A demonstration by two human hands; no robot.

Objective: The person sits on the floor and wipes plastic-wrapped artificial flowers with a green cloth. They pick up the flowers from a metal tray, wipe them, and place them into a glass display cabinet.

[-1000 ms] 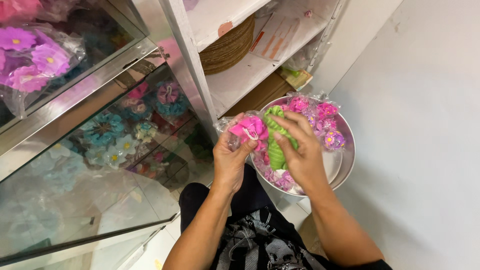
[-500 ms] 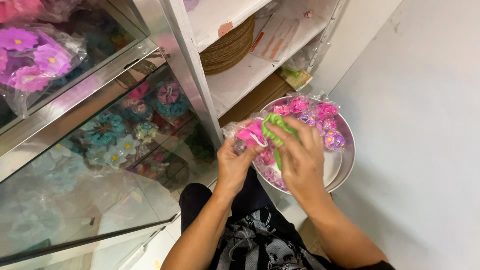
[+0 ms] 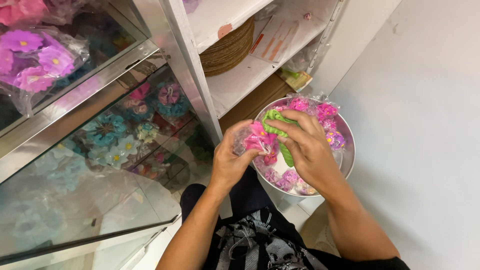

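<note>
Both hands pinch one pink flower bag (image 3: 259, 140) over the silver bowl (image 3: 346, 150): left hand (image 3: 231, 162) steadies it, right hand (image 3: 305, 147) pulls.

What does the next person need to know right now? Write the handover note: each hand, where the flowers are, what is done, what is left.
Left hand: holds a pink flower in clear wrap above the round metal tray.
Right hand: fingers on the green piece beside that flower.
Tray: sits on the floor by the white shelf; wrapped pink and purple flowers lie around its rim.
Done: many flowers in the tray are already in wrap.
Left: the flower and green piece are in hand, not set down.
Glass case on the left holds more flowers.
</note>
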